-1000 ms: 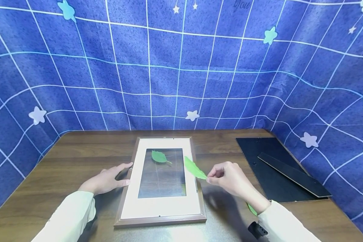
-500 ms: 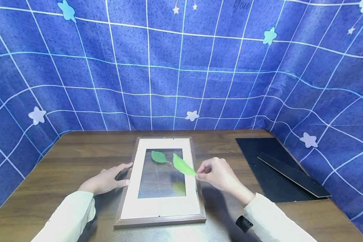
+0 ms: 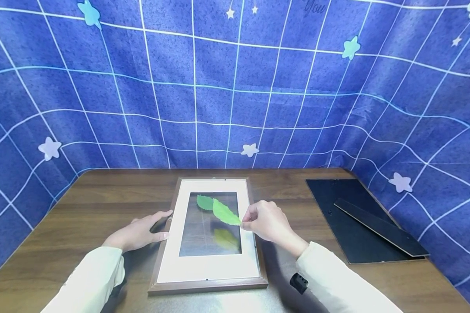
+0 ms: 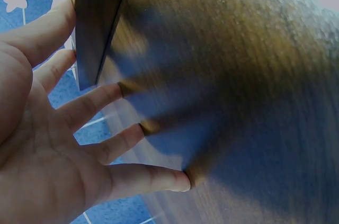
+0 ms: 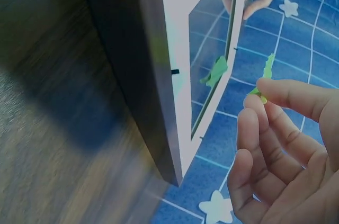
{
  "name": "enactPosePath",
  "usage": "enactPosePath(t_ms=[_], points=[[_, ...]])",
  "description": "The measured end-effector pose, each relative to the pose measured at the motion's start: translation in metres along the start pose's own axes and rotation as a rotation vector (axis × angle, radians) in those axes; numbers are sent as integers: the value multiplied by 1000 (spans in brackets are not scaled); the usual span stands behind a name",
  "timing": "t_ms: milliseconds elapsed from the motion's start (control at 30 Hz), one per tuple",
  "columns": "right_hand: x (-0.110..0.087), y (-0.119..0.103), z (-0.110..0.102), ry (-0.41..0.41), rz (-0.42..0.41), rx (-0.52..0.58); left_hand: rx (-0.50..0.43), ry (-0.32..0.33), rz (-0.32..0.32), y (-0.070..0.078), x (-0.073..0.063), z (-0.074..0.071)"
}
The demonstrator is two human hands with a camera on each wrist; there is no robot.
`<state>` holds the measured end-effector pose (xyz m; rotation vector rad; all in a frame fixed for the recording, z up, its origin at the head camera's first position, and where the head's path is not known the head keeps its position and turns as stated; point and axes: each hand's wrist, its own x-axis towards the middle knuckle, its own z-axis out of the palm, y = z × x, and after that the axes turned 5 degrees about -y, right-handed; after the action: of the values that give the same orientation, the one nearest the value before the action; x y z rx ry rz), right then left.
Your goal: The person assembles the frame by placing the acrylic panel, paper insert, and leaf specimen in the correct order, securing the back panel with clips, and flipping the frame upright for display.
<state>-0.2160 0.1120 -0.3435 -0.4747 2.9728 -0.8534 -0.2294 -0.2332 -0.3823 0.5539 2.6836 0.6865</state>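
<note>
A brown picture frame (image 3: 207, 288) with a white mat (image 3: 211, 267) round a glass pane (image 3: 199, 241) lies on the wooden table. One serrated green leaf (image 3: 204, 202) sits on the upper part of the pane. My right hand (image 3: 268, 221) pinches a second, brighter leaf (image 3: 225, 213) by its stem end between thumb and forefinger. This leaf hangs over the pane, its reflection showing below, and in the head view its tip overlaps the first leaf. My left hand (image 3: 139, 230) spreads its fingers at the frame's left edge; in the left wrist view several fingertips (image 4: 180, 180) touch the table.
At the table's right lies a black backing board (image 3: 337, 217) with a stand strip (image 3: 380, 226) slanting across it. A blue cloth (image 3: 219, 104) with white grid lines and stars surrounds the back and sides. A small black device (image 3: 299, 283) is at the right sleeve.
My right hand has carried its leaf leftward, from the frame's right border to over the pane, near the first leaf. My left hand has stayed at the frame's left edge.
</note>
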Motion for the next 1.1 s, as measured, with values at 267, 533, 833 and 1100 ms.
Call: enactPosePath(t_ms=[267, 533, 833, 1100], points=[[10, -14, 9, -28, 16, -58, -21, -2, 19, -1, 0, 1], [19, -25, 21, -59, 3, -61, -8, 2, 17, -2, 0, 1], [27, -35, 33, -83, 35, -116, -12, 13, 34, -3, 1, 2], [34, -43, 41, -81, 45, -144, 14, 14, 25, -3, 0, 0]])
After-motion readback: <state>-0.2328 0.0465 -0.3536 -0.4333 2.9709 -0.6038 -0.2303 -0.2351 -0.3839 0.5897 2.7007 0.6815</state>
